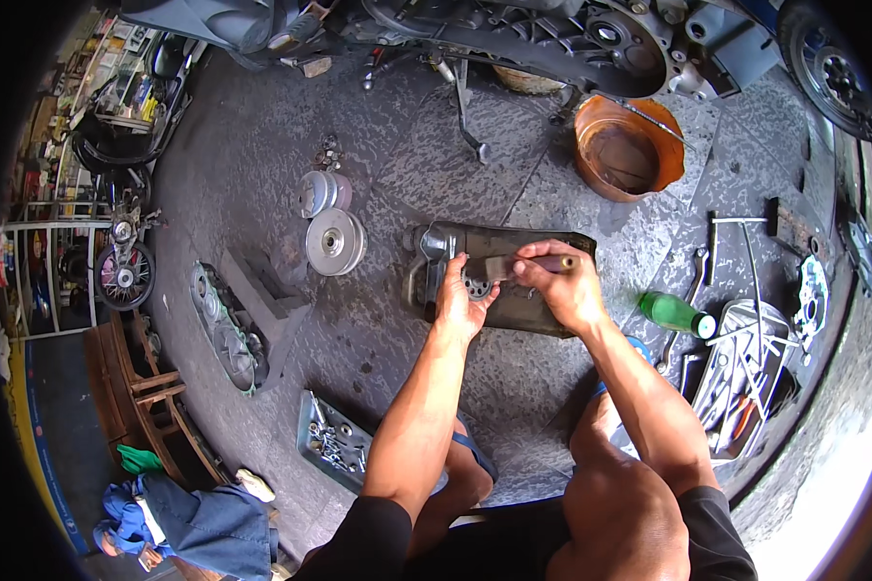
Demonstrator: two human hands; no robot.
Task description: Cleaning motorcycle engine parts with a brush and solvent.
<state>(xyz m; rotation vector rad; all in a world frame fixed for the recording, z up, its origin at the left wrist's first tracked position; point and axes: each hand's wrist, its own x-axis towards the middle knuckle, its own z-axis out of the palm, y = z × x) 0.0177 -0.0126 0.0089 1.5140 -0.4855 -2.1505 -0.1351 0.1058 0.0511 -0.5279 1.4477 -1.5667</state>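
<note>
My left hand [459,296] grips a round metal part [478,288] with a ring of small holes, its fingers partly hiding it. A paintbrush [507,267] with a wooden handle is pinched in my right hand [565,287], its bristles pointing left at the metal part. Both hands are over a cut-open plastic jerry can [512,314] lying on the stone-tiled floor, its inside dark and wet-looking. An upright metal piece beside my left fingertips is too small to identify.
An orange rusty pot [628,156] stands ahead right, below a scooter's engine casing [588,43]. Right are a green bottle [668,312] and a tool tray [723,428]. Left lie pulley discs [332,242], a crankcase cover [221,327] and a bolt tray [312,443]. Another person [189,516] sits lower left.
</note>
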